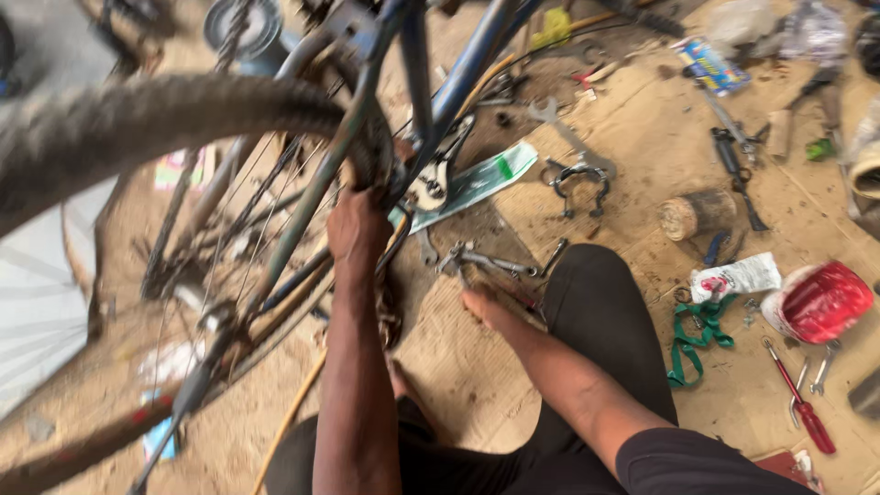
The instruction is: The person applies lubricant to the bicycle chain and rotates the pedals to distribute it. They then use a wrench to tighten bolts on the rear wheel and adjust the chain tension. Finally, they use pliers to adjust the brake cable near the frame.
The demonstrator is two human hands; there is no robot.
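A blue bicycle frame (463, 69) with a knobbly rear tyre (174, 115) fills the upper left of the head view, blurred. My left hand (359, 225) is closed around the tyre and rim where the frame stays meet it. My right hand (486, 310) reaches down to the dusty floor beside my black-trousered knee (596, 293), its fingers on a metal tool (490, 263) lying there; whether it grips the tool I cannot tell.
Scattered tools cover the floor: a brake caliper (579, 179), a spanner (559, 124), pliers (738, 165), a wooden block (697, 213), a red-handled screwdriver (799, 396), a green strap (697, 335), a red bag (820, 302), a white packet (738, 277).
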